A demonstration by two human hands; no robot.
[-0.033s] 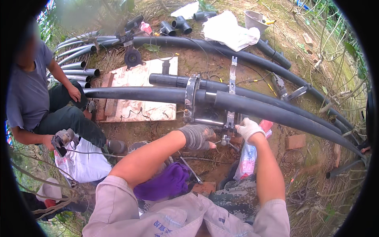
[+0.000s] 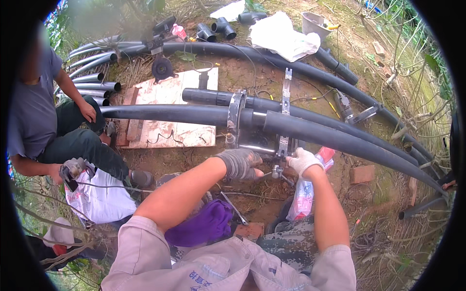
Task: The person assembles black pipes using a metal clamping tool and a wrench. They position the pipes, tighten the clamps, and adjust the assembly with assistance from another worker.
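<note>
Left hand (image 2: 239,165): fingers half-curled by clamp rod (image 2: 258,149), grasp unclear | right hand (image 2: 303,161): at clamp's (image 2: 236,114) right side, grip hidden | left pipe (image 2: 170,113), right pipe (image 2: 340,138): at clamp, ends apart | change: slight hand shift only; pipes look no closer together

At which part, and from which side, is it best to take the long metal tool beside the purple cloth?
The long metal tool is probably best gripped at the middle of its slim shaft, from above and the right. It lies slanted; the purple cloth bunches along its left side, and its lower end is close to a brick.
</note>
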